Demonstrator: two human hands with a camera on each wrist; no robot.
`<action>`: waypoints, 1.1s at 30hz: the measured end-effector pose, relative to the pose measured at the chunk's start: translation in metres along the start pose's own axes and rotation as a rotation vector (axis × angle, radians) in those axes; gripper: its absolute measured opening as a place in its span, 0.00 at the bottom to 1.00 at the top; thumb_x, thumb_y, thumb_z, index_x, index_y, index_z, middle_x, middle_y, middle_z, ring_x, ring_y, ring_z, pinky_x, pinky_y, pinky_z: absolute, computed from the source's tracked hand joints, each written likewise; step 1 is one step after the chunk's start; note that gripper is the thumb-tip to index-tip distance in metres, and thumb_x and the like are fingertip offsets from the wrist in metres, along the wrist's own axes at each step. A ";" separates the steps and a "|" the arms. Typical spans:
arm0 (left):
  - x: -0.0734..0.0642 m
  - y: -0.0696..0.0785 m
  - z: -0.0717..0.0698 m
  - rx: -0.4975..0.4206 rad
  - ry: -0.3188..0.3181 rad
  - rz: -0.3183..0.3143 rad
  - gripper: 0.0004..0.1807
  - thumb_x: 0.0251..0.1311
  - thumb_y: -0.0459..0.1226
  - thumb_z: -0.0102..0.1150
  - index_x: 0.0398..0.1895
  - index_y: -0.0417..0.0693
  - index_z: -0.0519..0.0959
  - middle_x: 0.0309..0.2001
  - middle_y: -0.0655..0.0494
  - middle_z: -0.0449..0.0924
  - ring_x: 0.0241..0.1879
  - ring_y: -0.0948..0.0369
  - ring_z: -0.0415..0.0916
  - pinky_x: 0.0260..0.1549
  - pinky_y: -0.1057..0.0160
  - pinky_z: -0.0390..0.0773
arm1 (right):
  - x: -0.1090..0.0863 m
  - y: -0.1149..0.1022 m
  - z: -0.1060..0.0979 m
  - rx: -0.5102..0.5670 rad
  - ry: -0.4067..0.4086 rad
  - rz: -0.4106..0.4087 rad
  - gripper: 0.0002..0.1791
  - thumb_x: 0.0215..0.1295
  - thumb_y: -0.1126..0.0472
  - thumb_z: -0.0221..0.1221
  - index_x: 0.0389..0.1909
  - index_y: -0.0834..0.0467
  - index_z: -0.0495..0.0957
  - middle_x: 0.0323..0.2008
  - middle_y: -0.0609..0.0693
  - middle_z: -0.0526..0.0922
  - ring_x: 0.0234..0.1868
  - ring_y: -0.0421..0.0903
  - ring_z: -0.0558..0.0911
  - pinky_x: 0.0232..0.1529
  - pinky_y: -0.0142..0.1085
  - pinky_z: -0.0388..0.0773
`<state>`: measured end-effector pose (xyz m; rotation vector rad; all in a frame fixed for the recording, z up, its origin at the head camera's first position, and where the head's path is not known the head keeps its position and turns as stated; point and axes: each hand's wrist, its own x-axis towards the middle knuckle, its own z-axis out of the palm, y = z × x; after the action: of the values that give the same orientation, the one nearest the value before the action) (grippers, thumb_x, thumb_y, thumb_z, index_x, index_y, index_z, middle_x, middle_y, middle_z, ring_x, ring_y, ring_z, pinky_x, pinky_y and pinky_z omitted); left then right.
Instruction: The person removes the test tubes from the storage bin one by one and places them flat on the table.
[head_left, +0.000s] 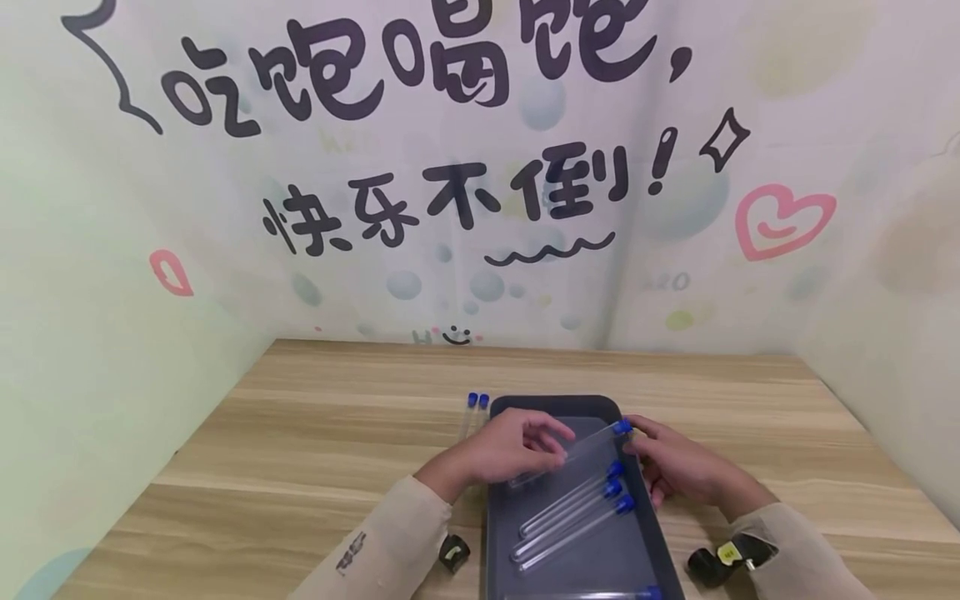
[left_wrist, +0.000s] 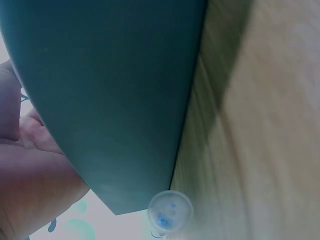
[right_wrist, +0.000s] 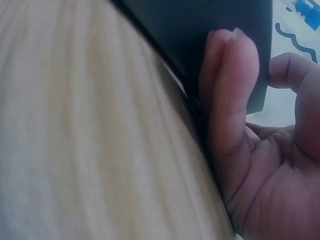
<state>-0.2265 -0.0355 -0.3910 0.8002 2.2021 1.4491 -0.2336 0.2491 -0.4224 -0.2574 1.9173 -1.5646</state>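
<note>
A dark grey tray (head_left: 588, 554) stands in front of me. My left hand (head_left: 517, 442) is over its far half and pinches a clear test tube (head_left: 592, 439) with a blue cap between thumb and fingers. The tube slants up to the right, and its cap overlaps the right rim. In the right wrist view that blue cap (right_wrist: 307, 14) shows above the rim. My right hand (head_left: 678, 467) is at the tray's right side, its straight fingers (right_wrist: 232, 85) against the outer wall. Below the held tube lie several more capped test tubes (head_left: 566, 504).
Outside the tray's far left side are two blue-capped tubes (head_left: 477, 404); one rounded tube end (left_wrist: 170, 211) shows beside the wall in the left wrist view. Another capped tube (head_left: 645, 592) lies at the near end. Black devices (head_left: 720, 562) sit by the wrists on the wooden table (head_left: 315, 417).
</note>
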 end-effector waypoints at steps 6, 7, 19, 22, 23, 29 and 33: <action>0.002 0.001 -0.001 0.013 0.108 0.018 0.16 0.53 0.37 0.63 0.48 0.54 0.78 0.36 0.61 0.83 0.36 0.67 0.79 0.36 0.69 0.77 | 0.000 -0.001 0.001 0.002 0.004 -0.004 0.37 0.67 0.54 0.46 0.71 0.52 0.39 0.30 0.54 0.77 0.19 0.41 0.74 0.19 0.36 0.76; 0.002 0.001 -0.001 0.015 0.132 0.024 0.16 0.53 0.37 0.63 0.48 0.54 0.78 0.36 0.60 0.83 0.36 0.67 0.79 0.35 0.69 0.77 | 0.000 -0.002 0.001 0.002 0.008 -0.003 0.37 0.67 0.54 0.46 0.71 0.52 0.38 0.30 0.54 0.77 0.19 0.41 0.74 0.19 0.36 0.76; 0.004 0.003 -0.004 0.008 0.281 0.032 0.16 0.54 0.37 0.63 0.48 0.54 0.77 0.36 0.59 0.82 0.36 0.65 0.76 0.35 0.68 0.76 | -0.001 -0.003 0.002 0.005 0.011 -0.004 0.37 0.67 0.55 0.46 0.71 0.52 0.39 0.30 0.54 0.76 0.18 0.42 0.74 0.19 0.37 0.76; 0.003 0.004 -0.007 0.013 0.304 0.041 0.16 0.54 0.37 0.63 0.47 0.53 0.77 0.36 0.58 0.82 0.36 0.65 0.76 0.35 0.68 0.76 | 0.001 -0.004 0.003 0.005 0.011 -0.009 0.37 0.66 0.55 0.46 0.71 0.52 0.39 0.29 0.54 0.76 0.18 0.42 0.73 0.18 0.36 0.76; 0.003 0.004 -0.007 0.015 0.310 0.042 0.16 0.53 0.38 0.63 0.47 0.53 0.77 0.36 0.58 0.82 0.36 0.65 0.76 0.35 0.67 0.76 | 0.001 -0.004 0.003 0.003 0.013 -0.011 0.37 0.66 0.55 0.46 0.71 0.52 0.39 0.29 0.54 0.76 0.18 0.41 0.73 0.18 0.36 0.76; -0.004 0.007 -0.012 0.007 0.330 0.026 0.16 0.54 0.38 0.63 0.47 0.55 0.77 0.37 0.57 0.83 0.36 0.63 0.76 0.34 0.67 0.76 | 0.002 -0.003 0.004 -0.011 0.028 -0.001 0.38 0.66 0.55 0.46 0.71 0.53 0.37 0.29 0.54 0.76 0.18 0.42 0.73 0.18 0.36 0.76; -0.017 0.021 -0.017 0.008 0.346 0.015 0.17 0.55 0.36 0.61 0.50 0.50 0.76 0.38 0.52 0.82 0.38 0.60 0.77 0.34 0.67 0.76 | 0.002 -0.001 0.002 -0.007 0.016 0.013 0.38 0.66 0.54 0.46 0.71 0.53 0.37 0.30 0.54 0.77 0.18 0.41 0.73 0.19 0.36 0.76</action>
<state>-0.2182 -0.0522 -0.3650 0.6049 2.4550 1.6938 -0.2342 0.2464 -0.4223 -0.2353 1.9336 -1.5560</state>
